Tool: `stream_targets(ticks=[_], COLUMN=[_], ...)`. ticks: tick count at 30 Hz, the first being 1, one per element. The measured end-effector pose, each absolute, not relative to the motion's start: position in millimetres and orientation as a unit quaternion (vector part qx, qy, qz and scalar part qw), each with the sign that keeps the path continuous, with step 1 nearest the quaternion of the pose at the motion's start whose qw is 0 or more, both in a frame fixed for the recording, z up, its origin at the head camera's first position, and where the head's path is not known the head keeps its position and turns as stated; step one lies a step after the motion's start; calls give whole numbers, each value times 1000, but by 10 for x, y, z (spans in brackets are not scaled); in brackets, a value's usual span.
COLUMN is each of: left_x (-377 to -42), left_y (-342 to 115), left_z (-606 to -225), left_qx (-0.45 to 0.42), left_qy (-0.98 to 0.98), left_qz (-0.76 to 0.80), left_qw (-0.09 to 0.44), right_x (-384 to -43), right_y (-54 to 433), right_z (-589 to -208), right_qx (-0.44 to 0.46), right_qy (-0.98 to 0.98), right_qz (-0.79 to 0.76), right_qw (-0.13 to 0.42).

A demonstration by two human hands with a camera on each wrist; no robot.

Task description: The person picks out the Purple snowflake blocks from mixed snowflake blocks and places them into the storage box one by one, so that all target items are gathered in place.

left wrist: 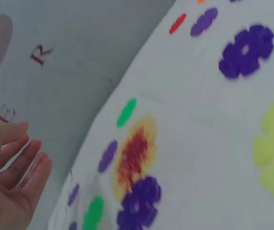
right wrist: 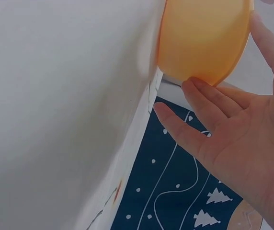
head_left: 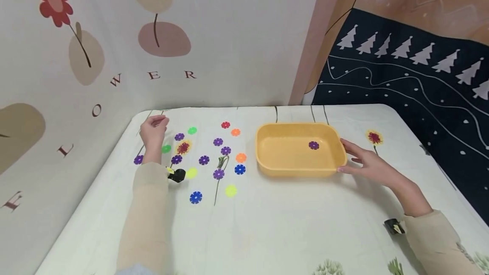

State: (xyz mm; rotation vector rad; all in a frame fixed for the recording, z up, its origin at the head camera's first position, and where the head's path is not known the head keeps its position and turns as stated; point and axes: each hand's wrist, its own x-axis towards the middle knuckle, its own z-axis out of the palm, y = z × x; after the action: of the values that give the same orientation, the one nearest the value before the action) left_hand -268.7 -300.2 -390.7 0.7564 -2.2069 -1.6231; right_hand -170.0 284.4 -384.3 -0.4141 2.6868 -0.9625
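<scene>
- The table (head_left: 267,228) is covered with a white cloth printed with flowers and stems; it stands in a corner, with a pale wall hanging of flowers and letters behind and a dark blue cloth with white trees to the right.
- A yellow tray (head_left: 302,169) sits right of the middle, with one purple disc (head_left: 313,145) lying inside it.
- Loose flower-shaped discs (head_left: 196,197) in purple, blue, green, orange, red and yellow lie scattered left of the tray, well apart from it.
- The right hand (head_left: 368,162) rests with straight, spread fingers against the tray's right end.
- The left hand (head_left: 153,130) is raised over the far left discs, fingers loosely curled; the wrist view shows its palm bare.
- Both sleeves are beige, each with a small black device at the wrist.
</scene>
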Motion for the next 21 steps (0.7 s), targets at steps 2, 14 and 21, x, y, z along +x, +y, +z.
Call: stream_targets(ticks=[2, 14, 21], left_x=[-2686, -2737, -2791], left_y=[-3072, -3326, -3347], left_z=[-3989, -4271, -4267], left_qx=[281, 313, 311], left_qy=[-766, -746, -762], left_qz=[-557, -567, -558], left_qw=[153, 152, 106], right_x=[-1694, -1692, -1686], right_y=[2844, 2821, 2841], right_z=[-3847, -3856, -3814], right_qx=[-142, -139, -139], right_qy=[923, 925, 926], right_qz=[-332, -328, -326], right_qw=[130, 134, 132])
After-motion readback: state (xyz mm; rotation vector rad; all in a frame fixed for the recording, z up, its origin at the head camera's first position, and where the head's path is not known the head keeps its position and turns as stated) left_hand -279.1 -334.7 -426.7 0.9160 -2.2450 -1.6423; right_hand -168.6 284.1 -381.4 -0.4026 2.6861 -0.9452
